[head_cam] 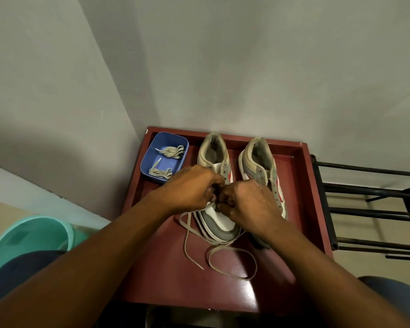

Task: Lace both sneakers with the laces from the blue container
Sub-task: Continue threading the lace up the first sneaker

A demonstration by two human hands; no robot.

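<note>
Red worktop point(171, 268): your left hand point(189, 188) and right hand point(249, 200) pinch the lace point(185, 240) on the sneaker point(213, 159) beneath them; early lacing, next feed a tip through an eyelet.

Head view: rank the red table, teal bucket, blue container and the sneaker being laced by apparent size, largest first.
1. red table
2. teal bucket and sneaker being laced: unsure, bucket nearer and cut off
3. blue container
</note>
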